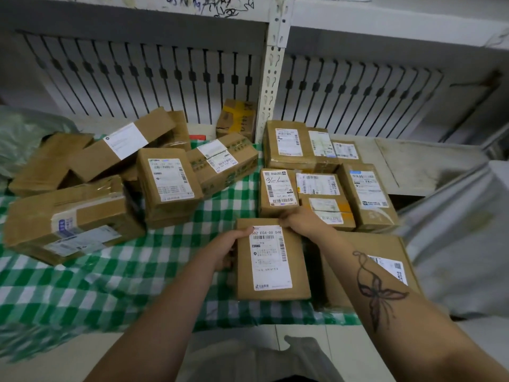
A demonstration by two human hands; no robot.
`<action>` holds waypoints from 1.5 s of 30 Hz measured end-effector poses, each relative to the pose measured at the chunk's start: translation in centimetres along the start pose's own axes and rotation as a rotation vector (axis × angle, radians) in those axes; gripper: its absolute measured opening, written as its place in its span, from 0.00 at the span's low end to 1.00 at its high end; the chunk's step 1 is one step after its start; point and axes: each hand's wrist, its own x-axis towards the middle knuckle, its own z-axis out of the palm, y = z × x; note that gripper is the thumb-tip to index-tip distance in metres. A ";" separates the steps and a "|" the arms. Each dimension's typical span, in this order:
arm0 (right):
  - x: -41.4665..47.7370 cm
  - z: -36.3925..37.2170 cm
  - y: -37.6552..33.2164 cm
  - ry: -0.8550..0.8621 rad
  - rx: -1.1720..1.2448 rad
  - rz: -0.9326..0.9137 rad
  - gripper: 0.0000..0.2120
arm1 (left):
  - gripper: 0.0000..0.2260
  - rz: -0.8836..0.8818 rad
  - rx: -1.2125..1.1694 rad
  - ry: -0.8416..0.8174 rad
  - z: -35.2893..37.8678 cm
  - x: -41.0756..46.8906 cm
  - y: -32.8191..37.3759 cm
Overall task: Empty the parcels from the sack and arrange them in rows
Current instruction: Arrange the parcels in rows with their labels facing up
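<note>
On the green-checked cloth (115,274), front centre: one labelled cardboard parcel (271,271), just in front of the arranged rows of parcels (319,175), left hand (228,248) gripping its left edge, right hand (298,220) curled over its far right corner; loose heap of parcels (110,175) at left.

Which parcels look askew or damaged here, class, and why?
The long parcel in the left heap leans tilted across other boxes, which overlap at angles, unlike the label-up rows at right. The yellow-taped box at the back looks crumpled. Left hand and right hand grip the near parcel.
</note>
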 end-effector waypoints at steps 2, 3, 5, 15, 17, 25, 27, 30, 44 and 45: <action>0.0 -0.2 0.7 -0.017 -0.147 -0.028 0.16 | 0.14 -0.015 -0.003 -0.011 0.8 0.4 -0.1; 0.1 -0.2 1.1 -0.010 -0.190 -0.029 0.15 | 0.11 -0.016 -0.001 -0.013 1.3 0.5 -0.1; 0.6 -0.1 2.0 0.009 -0.261 -0.037 0.15 | 0.07 -0.016 0.002 -0.010 2.1 0.5 0.0; 2.2 0.0 3.1 0.100 -0.462 0.030 0.14 | 0.15 -0.048 0.062 -0.031 3.2 2.6 -0.4; 2.4 0.2 3.2 0.141 -0.512 0.051 0.14 | 0.15 -0.058 0.109 -0.035 3.4 2.6 -0.3; 3.0 1.2 2.3 0.198 -0.519 0.041 0.10 | 0.25 -0.004 0.300 0.095 3.2 3.1 -0.9; 3.0 1.5 1.3 0.201 -0.483 0.018 0.11 | 0.26 0.062 0.269 0.231 2.5 3.2 -0.4; 3.4 2.3 -0.2 0.150 -0.346 -0.035 0.11 | 0.26 0.114 0.102 0.344 0.7 3.0 0.6; 4.4 7.7 -8.4 -0.086 0.098 -0.162 0.12 | 0.36 0.139 -0.660 0.389 -7.1 1.6 2.6; 4.5 8.2 -8.9 -0.083 0.113 -0.155 0.12 | 0.38 0.151 -0.706 0.400 -7.8 1.6 2.7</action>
